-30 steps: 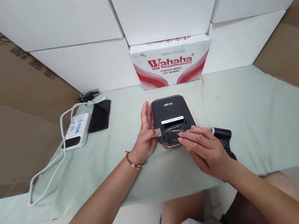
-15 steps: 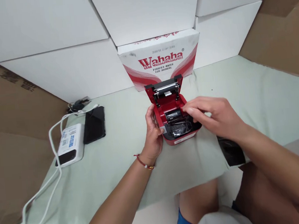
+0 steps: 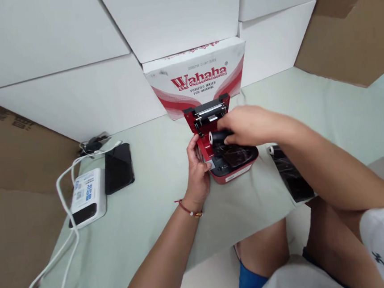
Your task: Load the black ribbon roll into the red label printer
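Observation:
A red and black label printer (image 3: 237, 176) stands on the cloth with its lid (image 3: 205, 111) raised. My left hand (image 3: 197, 168) grips the printer's left side, thumb on the front corner and fingers along the wall. Over the open compartment, my right hand (image 3: 244, 123) is closed around a black ribbon roll (image 3: 218, 137) with a white core end facing left. A stretch of shiny black film (image 3: 238, 155) lies across the printer's front part below the roll. Beside my right forearm rests another black ribbon roll (image 3: 288, 171), its film spread toward the table's front edge.
A white power bank (image 3: 88, 191) with a white cable (image 3: 60, 191) and a black phone (image 3: 118, 168) lie at left. Keys (image 3: 93, 144) sit behind them. A Wahaha carton (image 3: 200, 80) stands behind the printer, with white boxes and brown cardboard around the table (image 3: 153, 165).
My right hand has lifted the black ribbon roll out of the compartment, drawing film up with it. My left hand keeps its hold on the printer. The view has shifted slightly.

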